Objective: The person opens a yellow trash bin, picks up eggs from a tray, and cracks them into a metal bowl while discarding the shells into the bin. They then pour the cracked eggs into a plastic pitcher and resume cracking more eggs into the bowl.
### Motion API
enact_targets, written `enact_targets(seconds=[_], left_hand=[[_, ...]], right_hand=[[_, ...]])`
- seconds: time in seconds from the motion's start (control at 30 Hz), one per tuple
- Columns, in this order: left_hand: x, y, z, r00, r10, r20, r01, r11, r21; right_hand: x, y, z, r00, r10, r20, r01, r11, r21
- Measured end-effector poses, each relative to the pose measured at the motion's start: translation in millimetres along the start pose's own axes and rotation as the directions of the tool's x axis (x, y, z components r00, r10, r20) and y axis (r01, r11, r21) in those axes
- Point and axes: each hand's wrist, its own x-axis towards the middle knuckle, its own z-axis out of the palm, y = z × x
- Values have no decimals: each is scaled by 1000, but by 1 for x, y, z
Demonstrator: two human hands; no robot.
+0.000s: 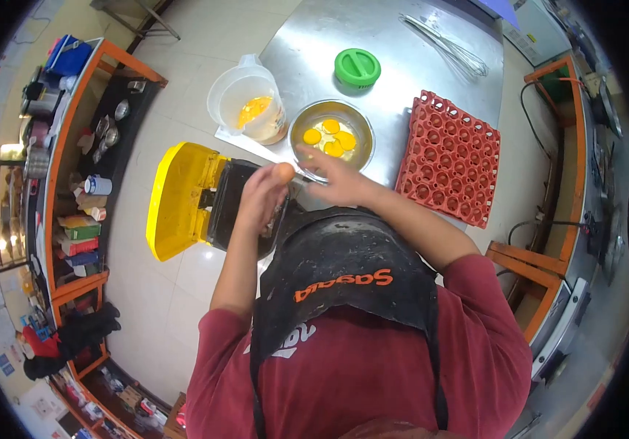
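Observation:
My left hand [260, 199] is closed on a brown egg [283, 173], just in front of the steel bowl and over the edge of the black bin [238, 201]. Near the bowl's front rim, my right hand [333, 177] has its fingers apart and nothing visible in it. Several yolks [331, 139] in clear egg white lie in the steel bowl [367, 124]. To its left stands a clear plastic jug [221, 99] with yellow egg inside. Red egg trays [450, 157] are stacked to the right of the bowl.
On the steel table [303, 47] lie a green lid [358, 67] behind the bowl and a whisk [450, 47] at the back right. The bin's yellow lid [175, 201] stands open at the left. Orange-framed shelves [58, 241] hold goods at the far left.

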Motion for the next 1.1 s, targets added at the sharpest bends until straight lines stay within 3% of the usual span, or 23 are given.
enact_targets(seconds=[0.07, 0.13, 0.17, 0.2, 0.27, 0.33, 0.37, 0.4, 0.43, 0.47, 0.5, 0.53, 0.6, 0.73, 0.77, 0.87, 0.93, 0.97, 1.03, 1.1], left_hand=[[-39, -13, -17, 998, -47, -29, 30, 906, -422], [-55, -44, -47, 979, -108, -174, 6, 863, -505], [-59, -58, -64, 962, -179, -208, 73, 899, -432], [-63, -72, -81, 938, -239, -253, 140, 924, -356], [-72, -115, -118, 787, -384, -483, 358, 922, -150], [-77, -138, -129, 649, -368, -665, 589, 797, 134], [-80, -151, -134, 636, -365, -680, 605, 782, 147], [-82, -159, -136, 623, -360, -694, 622, 767, 160], [-84, -162, -130, 609, -367, -703, 629, 763, 147], [-86, -168, -130, 626, -405, -666, 639, 756, 141], [-85, -167, -123, 649, -412, -639, 640, 751, 166], [-83, -168, -115, 672, -418, -611, 637, 747, 191], [-80, -168, -103, 772, -338, -539, 593, 689, 417], [-63, -153, -84, 921, -243, -305, 390, 546, 741], [-57, -152, -79, 946, -213, -244, 321, 512, 797], [-48, -58, 4, 947, -309, -89, 229, 456, 860], [-37, -12, 53, 941, -327, 89, 80, 471, 879], [-30, 4, 77, 934, -317, 164, 11, 486, 874], [-13, 21, 122, 904, -293, 311, -125, 514, 849], [11, 15, 161, 875, -362, 322, -77, 552, 830]], right_hand=[[-2, 4, 8, 997, -24, 74, 25, 1000, -16], [-10, 7, -3, 996, 5, 89, -2, 1000, -24], [-17, -4, -18, 999, 3, 53, 1, 996, -87], [-27, -3, -33, 995, 38, -90, -48, 992, -115], [-56, 8, -75, 931, 82, -355, -142, 979, -148], [-90, 20, -132, 703, 64, -708, -317, 920, -232], [-111, 32, -161, 560, 33, -828, -444, 856, -266], [-135, 39, -189, 438, 21, -899, -640, 709, -295], [-161, 47, -210, 335, 135, -932, -771, 609, -189], [-188, 68, -230, 187, 317, -930, -942, 327, -78], [-210, 84, -238, 42, 416, -908, -979, 197, 45], [-231, 104, -246, 58, 515, -855, -976, 210, 60], [-255, 123, -253, 96, 695, -713, -967, 234, 98], [-259, 115, -238, 35, 617, -786, -873, 402, 277], [-260, 106, -239, 78, 644, -761, -836, 459, 302], [-262, 62, -241, 238, 692, -682, -689, 615, 384], [-267, 54, -244, 374, 673, -638, -552, 714, 430], [-258, 30, -241, 360, 640, -679, -503, 746, 436], [-257, 42, -241, 370, 577, -728, -383, 809, 446], [-248, 18, -242, 367, 600, -711, -330, 799, 503]])
